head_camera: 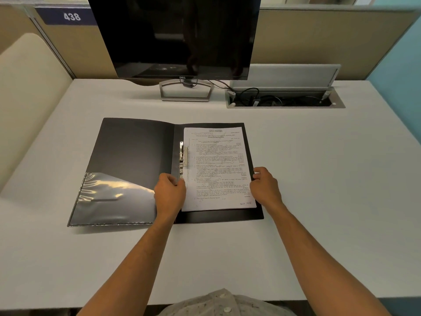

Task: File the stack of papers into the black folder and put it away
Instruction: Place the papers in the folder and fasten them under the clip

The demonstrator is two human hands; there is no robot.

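The black folder (134, 151) lies open flat on the white desk. A stack of printed papers (216, 160) rests on its right half, beside the metal clip (183, 159) at the spine. My left hand (169, 195) grips the stack's left edge near the lower end of the clip. My right hand (265, 187) holds the stack's right edge, fingers curled over it. A shiny clear pocket (109, 197) covers the lower part of the folder's left half.
A dark monitor (175, 35) on a metal stand (185, 91) stands behind the folder. To its right is an open cable tray (284, 99) with wires. Beige partitions enclose the desk (319, 179).
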